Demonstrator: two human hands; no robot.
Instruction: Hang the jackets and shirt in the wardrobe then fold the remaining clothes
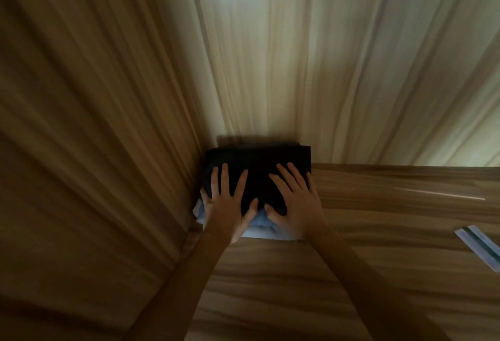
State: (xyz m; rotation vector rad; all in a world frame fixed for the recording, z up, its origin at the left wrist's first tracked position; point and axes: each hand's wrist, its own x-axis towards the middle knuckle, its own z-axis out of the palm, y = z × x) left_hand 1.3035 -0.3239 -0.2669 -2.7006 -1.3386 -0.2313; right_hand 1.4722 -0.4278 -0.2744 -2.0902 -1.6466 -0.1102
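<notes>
Black garment stacked on blue garment (folding stage, the shelf's far-left corner). Left hand and right hand press flat, grip wide; lifting off cleanly comes next.

One head-worn wide-angle view, close range, facing forward and down along both forearms. The left hand and right hand sit mid-frame. A pale wood-grain back panel rises beyond the fingertips. A brown wood-grain side wall lies left of the left hand, and a flat wood-grain shelf board right of the right hand.

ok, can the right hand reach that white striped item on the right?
Probably yes: right hand rests flat on the black garment; only bare shelf lies between it and the striped item.
</notes>
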